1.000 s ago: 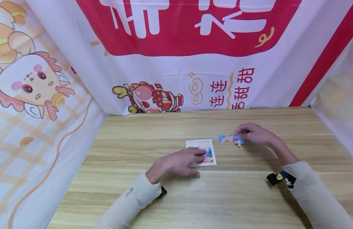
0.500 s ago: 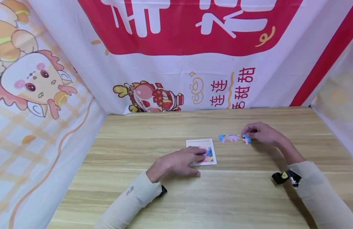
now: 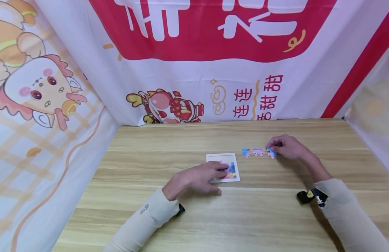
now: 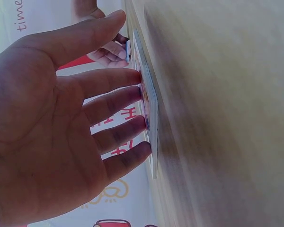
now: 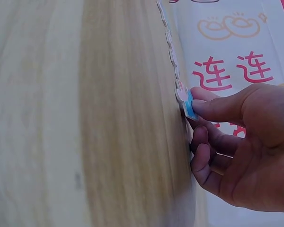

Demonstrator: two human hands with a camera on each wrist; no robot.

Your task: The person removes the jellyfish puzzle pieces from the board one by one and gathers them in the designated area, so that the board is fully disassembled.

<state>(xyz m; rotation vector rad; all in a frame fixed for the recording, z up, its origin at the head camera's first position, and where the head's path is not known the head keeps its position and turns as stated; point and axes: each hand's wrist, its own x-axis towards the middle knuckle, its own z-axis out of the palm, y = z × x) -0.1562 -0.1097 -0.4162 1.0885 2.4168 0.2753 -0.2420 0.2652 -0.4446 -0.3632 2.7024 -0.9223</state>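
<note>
My left hand (image 3: 202, 176) rests its straight fingertips on a white-framed puzzle board (image 3: 222, 155), as the left wrist view also shows. Part of the board's colourful picture is hidden beneath the fingers. To the right, my right hand (image 3: 287, 145) pinches a blue and pink puzzle piece (image 5: 188, 105) between thumb and forefinger, one edge tipped slightly off the table. Left of that piece lies a pink puzzle piece with printed eyes (image 3: 258, 152). Beside it, at the row's left end, is another blue and pink puzzle piece (image 3: 246, 152).
Both hands work on a wood-grain table (image 3: 150, 150). Behind it hangs a white and red printed cloth (image 3: 181, 73); a second cartoon-printed cloth (image 3: 55, 147) closes off the left side. A black wrist strap (image 3: 312, 196) sits on the right sleeve.
My right hand has drawn its puzzle piece rightward, opening a gap from the piece with eyes, then moved little in the last half second. The left hand stays on the board.
</note>
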